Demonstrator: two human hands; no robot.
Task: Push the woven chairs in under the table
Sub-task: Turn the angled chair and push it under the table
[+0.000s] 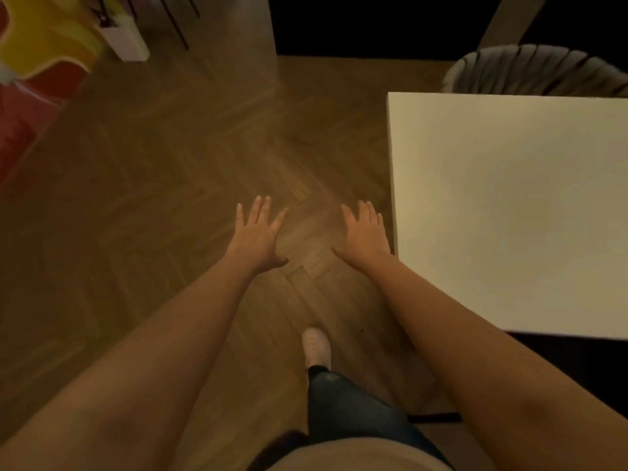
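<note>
A white square table fills the right side of the head view. Behind its far edge shows the curved grey woven back of a chair, its seat hidden by the tabletop. My left hand and my right hand are stretched out in front of me over the wooden floor, palms down, fingers straight and spread, holding nothing. My right hand is just left of the table's left edge and not touching it. Both hands are well short of the chair.
Herringbone wooden floor lies ahead and to the left. A red and yellow object sits at the far left corner beside a white box. A pale panel stands at the back. My foot in a white shoe is below.
</note>
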